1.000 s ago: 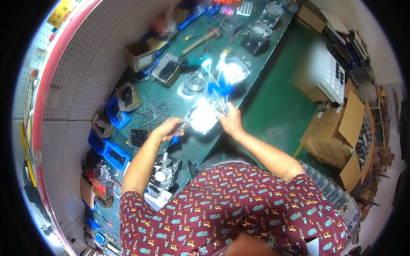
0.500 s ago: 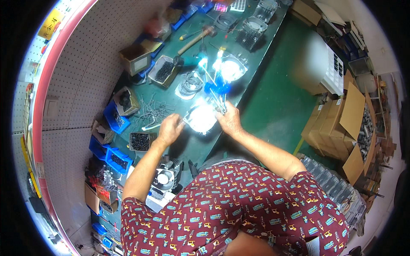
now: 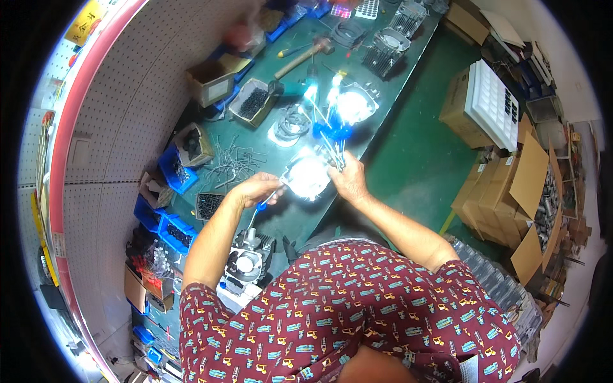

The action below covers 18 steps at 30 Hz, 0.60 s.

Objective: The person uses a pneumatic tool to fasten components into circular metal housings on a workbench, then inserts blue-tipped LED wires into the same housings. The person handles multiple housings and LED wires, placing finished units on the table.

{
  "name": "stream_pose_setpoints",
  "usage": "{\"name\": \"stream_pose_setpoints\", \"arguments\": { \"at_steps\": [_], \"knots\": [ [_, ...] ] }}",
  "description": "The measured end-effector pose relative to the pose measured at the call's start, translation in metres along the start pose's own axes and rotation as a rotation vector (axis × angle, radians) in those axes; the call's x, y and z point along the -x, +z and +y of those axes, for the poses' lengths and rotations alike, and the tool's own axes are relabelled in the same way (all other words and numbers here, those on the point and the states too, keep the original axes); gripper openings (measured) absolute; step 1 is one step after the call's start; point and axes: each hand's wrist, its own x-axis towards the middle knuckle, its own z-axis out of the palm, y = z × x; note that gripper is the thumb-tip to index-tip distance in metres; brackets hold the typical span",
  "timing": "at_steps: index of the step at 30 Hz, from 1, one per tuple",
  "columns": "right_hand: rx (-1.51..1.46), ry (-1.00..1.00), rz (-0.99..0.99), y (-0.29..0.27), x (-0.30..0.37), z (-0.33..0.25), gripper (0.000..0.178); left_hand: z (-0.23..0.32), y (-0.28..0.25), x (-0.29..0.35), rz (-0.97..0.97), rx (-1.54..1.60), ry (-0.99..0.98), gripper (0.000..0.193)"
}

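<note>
My left hand (image 3: 258, 189) is closed in a pinch on a thin pale lead with a blue piece (image 3: 261, 206) just below the fingers. It is at the left edge of a round metal housing (image 3: 308, 177), whose face is washed out by glare. My right hand (image 3: 349, 179), at the housing's right edge, is closed round a bundle of thin white leads (image 3: 336, 153). Blue pieces (image 3: 332, 132) cluster on the bundle above that hand. Another glaring round housing (image 3: 355, 105) lies beyond it. A finned metal housing (image 3: 246, 263) sits below my left hand.
Loose bent wires (image 3: 235, 163) lie left of the housing. Beyond are a cable coil (image 3: 292, 124), a green power tool (image 3: 290, 89) and a hammer (image 3: 300, 59). Boxes of black screws (image 3: 252, 102) and blue bins (image 3: 177, 233) line the board. Cartons (image 3: 488, 195) stand at right.
My left hand has turned and its fingers have spread along the lead, whose blue piece now shows below them. My right hand keeps its bundle. The view has shifted slightly.
</note>
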Motion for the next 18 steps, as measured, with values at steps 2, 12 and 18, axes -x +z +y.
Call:
{"name": "stream_pose_setpoints", "arguments": {
  "at_steps": [2, 12, 18],
  "knots": [
    [-0.017, -0.009, -0.004, 0.001, -0.002, -0.006, 0.019, -0.005, -0.013, -0.008, -0.035, -0.049, 0.037, 0.016],
    [0.007, -0.008, 0.009, 0.004, -0.001, 0.002, 0.021, -0.032, 0.019, -0.004, 0.719, -1.25, 0.967, 0.021],
    [-0.003, -0.01, 0.002, 0.004, -0.001, -0.001, 0.021, -0.039, 0.008, -0.008, 0.385, -0.462, 0.575, 0.017]
  ]
}}
